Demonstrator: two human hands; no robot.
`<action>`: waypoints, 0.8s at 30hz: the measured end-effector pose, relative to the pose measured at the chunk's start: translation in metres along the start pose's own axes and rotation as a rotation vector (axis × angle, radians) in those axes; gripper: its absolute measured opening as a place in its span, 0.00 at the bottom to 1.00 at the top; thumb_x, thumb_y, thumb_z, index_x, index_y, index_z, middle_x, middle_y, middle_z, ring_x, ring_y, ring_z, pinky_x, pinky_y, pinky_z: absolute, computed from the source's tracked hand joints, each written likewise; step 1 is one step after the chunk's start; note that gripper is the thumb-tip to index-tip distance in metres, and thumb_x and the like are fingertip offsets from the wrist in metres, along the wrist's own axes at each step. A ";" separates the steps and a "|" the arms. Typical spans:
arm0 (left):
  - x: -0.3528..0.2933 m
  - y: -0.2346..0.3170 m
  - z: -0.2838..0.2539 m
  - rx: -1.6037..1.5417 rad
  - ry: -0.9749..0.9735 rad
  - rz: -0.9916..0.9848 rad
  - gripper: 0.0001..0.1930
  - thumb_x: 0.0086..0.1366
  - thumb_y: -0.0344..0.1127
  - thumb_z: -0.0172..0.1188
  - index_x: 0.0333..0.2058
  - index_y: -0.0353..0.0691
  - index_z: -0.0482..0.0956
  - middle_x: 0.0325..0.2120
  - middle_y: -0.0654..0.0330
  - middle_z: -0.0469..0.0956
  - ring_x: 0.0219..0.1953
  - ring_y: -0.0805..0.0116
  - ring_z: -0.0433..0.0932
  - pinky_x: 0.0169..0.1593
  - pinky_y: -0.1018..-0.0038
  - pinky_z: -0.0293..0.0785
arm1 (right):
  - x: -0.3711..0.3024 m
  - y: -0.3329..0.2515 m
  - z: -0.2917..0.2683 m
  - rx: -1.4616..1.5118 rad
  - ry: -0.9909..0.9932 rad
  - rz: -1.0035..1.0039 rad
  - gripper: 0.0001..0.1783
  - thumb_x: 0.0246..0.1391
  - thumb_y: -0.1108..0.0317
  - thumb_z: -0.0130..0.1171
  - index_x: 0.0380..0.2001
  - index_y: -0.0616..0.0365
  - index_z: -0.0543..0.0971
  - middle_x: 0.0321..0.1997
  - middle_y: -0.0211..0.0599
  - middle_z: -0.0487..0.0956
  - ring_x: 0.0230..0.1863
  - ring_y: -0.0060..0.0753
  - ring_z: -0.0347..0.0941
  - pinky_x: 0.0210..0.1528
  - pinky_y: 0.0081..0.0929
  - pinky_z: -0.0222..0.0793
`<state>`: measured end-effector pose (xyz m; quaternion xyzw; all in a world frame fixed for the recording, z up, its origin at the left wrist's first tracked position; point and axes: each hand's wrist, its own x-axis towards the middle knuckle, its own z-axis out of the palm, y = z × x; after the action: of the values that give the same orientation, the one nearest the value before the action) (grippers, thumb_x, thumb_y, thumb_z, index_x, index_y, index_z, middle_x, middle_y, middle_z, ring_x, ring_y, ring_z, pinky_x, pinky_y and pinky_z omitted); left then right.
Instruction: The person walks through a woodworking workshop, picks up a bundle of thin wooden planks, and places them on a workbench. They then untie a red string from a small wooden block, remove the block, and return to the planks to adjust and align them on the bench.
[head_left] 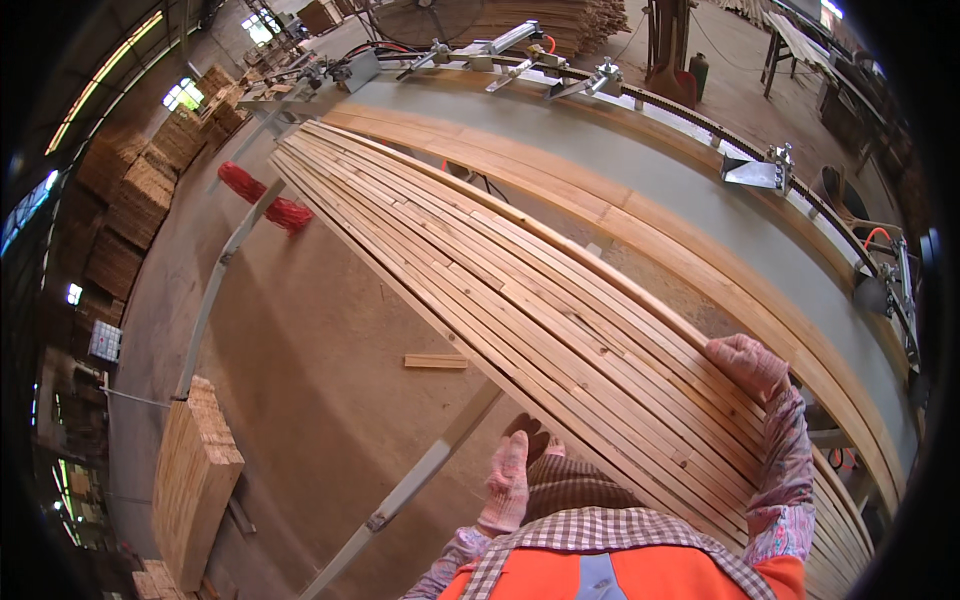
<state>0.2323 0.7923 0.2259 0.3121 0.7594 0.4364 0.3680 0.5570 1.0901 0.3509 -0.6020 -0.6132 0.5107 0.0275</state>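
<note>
Long, pale wooden strips (500, 290) lie side by side on a metal rack, running from the far left to the near right. My right hand (750, 365), in a pinkish knit glove, is wrapped over the outermost strip (640, 297) on the far side of the bundle. Its fingertips are partly hidden behind the wood. Lower down, my left hand (508, 483), also gloved, hangs beside the near edge of the strips. Its fingers look stretched out, and I see nothing held in it.
Beyond the strips runs a long grey bench (560, 140) with wooden edging and metal clamps (757, 172). The rack's metal bar (410, 490) slants at lower left. A stack of boards (195, 480) stands on the left, a short offcut (436, 361) lies on the floor, and red wrapping (262, 197) hangs by the rack.
</note>
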 end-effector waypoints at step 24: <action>0.028 0.059 0.025 -0.903 0.161 -0.504 0.23 0.76 0.48 0.48 0.62 0.44 0.72 0.52 0.59 0.80 0.52 0.60 0.80 0.55 0.65 0.77 | 0.035 0.004 -0.014 -0.085 0.081 -0.077 0.21 0.62 0.52 0.58 0.45 0.57 0.86 0.35 0.37 0.87 0.39 0.26 0.81 0.45 0.28 0.76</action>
<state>0.2469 0.8504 0.2618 -0.1047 0.5730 0.6409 0.5000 0.5595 1.1245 0.3348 -0.5987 -0.6555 0.4580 0.0463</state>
